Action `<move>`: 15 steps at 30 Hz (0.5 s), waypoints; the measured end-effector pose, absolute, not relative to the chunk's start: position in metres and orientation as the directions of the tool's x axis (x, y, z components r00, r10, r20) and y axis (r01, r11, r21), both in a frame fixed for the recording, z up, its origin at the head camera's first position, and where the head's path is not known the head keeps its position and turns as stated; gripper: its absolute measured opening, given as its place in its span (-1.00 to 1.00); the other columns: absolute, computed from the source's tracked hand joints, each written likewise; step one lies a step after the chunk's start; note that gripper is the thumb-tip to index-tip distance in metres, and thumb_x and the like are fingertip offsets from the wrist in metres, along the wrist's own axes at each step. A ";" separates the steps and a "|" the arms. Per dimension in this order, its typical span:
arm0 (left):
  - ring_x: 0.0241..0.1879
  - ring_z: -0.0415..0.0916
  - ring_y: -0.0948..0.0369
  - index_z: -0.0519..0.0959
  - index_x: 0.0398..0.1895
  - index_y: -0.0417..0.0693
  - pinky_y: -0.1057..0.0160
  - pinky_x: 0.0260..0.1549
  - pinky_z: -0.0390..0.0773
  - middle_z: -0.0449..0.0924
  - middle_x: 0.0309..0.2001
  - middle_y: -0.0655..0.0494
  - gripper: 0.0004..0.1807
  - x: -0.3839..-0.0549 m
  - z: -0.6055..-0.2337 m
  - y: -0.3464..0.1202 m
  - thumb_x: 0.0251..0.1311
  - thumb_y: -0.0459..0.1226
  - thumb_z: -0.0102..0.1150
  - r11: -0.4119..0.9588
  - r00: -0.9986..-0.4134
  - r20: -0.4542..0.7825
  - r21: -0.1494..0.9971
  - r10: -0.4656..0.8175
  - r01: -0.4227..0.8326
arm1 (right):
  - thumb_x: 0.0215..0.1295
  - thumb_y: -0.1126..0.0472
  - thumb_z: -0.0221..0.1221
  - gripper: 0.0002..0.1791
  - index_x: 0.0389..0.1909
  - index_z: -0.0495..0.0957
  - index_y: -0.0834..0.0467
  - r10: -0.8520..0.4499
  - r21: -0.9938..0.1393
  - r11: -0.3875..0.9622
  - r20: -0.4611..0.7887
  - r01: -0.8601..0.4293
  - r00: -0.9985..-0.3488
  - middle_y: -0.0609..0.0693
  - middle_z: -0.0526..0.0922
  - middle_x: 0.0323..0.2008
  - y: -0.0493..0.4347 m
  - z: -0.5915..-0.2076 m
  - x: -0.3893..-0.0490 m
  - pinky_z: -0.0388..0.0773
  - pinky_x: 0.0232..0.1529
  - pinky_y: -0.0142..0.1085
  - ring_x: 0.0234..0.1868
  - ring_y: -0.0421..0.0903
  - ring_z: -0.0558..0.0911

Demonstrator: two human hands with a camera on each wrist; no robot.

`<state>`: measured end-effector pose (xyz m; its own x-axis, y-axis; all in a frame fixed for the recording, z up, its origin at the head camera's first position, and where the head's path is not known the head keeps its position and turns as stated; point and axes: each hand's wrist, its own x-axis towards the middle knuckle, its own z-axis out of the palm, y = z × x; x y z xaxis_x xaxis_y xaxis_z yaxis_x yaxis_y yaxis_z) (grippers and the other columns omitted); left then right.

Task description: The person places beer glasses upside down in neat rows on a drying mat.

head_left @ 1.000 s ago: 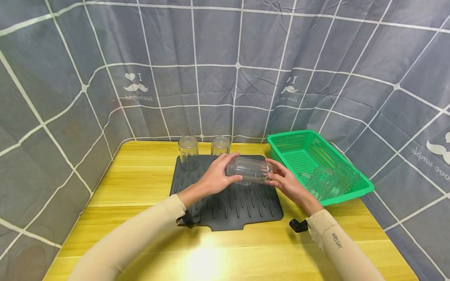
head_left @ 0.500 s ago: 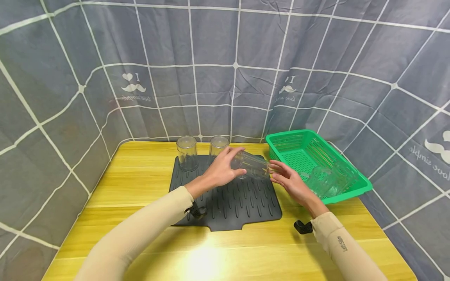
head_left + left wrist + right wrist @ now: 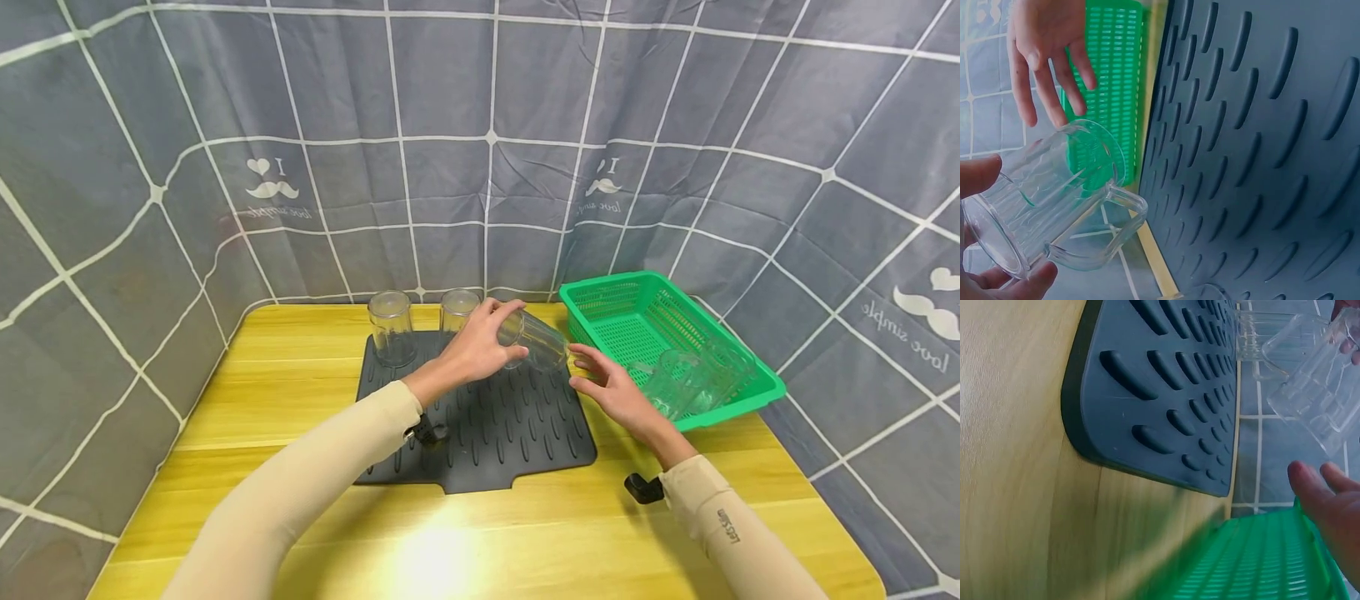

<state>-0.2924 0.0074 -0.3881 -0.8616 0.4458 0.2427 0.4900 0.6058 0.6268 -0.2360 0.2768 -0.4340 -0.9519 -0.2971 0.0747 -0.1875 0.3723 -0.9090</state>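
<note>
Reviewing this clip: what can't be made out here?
- Head view: lower end of the standing glass nearer the basket, behind the left grip.
- Head view: the count of glassware in the basket; clear pieces overlap.
- Right wrist view: parts of the held mug and right grip, cut off by the right edge.

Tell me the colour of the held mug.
The mug is colourless and see-through; the left wrist view shows it best.
</note>
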 end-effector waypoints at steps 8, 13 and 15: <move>0.19 0.38 0.04 0.26 0.52 0.36 -0.09 0.02 0.53 0.34 0.24 0.04 -0.20 -0.302 -0.384 0.012 0.23 -0.01 0.36 0.642 -0.867 0.224 0.594 0.446 0.484 | 0.48 0.13 0.18 -0.34 0.53 0.20 -0.01 -0.276 -0.899 0.386 0.102 -0.207 -0.956 0.13 0.12 0.56 0.279 -0.432 -0.232 0.24 0.41 0.22 0.53 0.30 0.16; 0.15 0.38 0.04 0.28 0.51 0.35 -0.07 -0.01 0.54 0.36 0.22 0.04 -0.21 -0.308 -0.386 0.014 0.22 -0.01 0.37 0.668 -0.868 0.226 0.563 0.443 0.487 | 0.46 0.13 0.20 -0.32 0.53 0.20 -0.02 -0.296 -0.883 0.411 0.107 -0.227 -0.949 0.17 0.19 0.51 0.280 -0.436 -0.230 0.23 0.43 0.20 0.50 0.25 0.23; 0.15 0.38 0.03 0.28 0.51 0.34 -0.08 0.00 0.53 0.36 0.21 0.03 -0.21 -0.310 -0.386 0.015 0.21 -0.03 0.37 0.670 -0.868 0.226 0.560 0.443 0.488 | 0.46 0.13 0.21 -0.32 0.52 0.21 -0.03 -0.300 -0.878 0.419 0.108 -0.233 -0.948 0.16 0.22 0.49 0.280 -0.437 -0.228 0.24 0.44 0.18 0.49 0.23 0.25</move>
